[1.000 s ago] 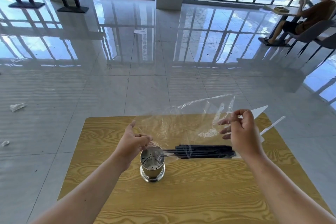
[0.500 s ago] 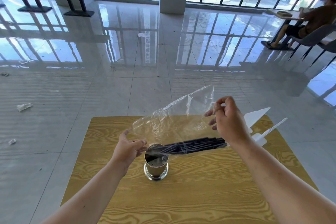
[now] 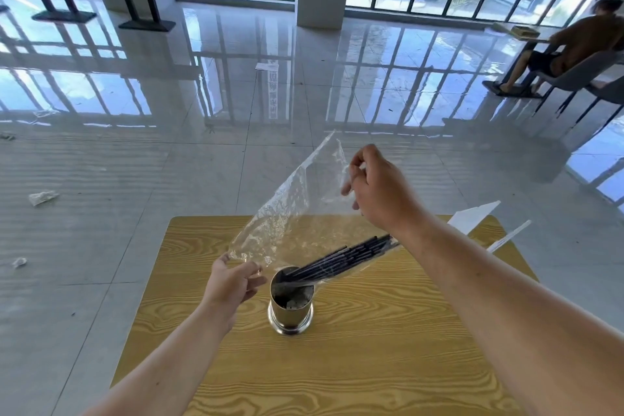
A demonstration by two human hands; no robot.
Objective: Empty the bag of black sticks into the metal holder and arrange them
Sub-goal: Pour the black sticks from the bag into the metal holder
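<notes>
A clear plastic bag (image 3: 297, 209) hangs tilted over the table, its right end raised. My right hand (image 3: 378, 189) pinches the bag's high end; my left hand (image 3: 233, 280) grips its low open mouth just left of the metal holder (image 3: 291, 312). Several black sticks (image 3: 344, 260) lie inside the bag, slanting down to the left, with their lower tips at the holder's rim. The shiny round holder stands upright on the wooden table (image 3: 371, 365).
White paper pieces (image 3: 472, 218) lie at the table's far right corner. Paper scraps (image 3: 42, 196) sit on the glossy tiled floor at left. A person sits on a chair (image 3: 574, 71) at far right. Table legs (image 3: 145, 0) stand in the far left background.
My right hand has lifted the bag's closed end, so the sticks have gone from lying level to slanting down into the holder's mouth. My left hand stays at the bag's mouth.
</notes>
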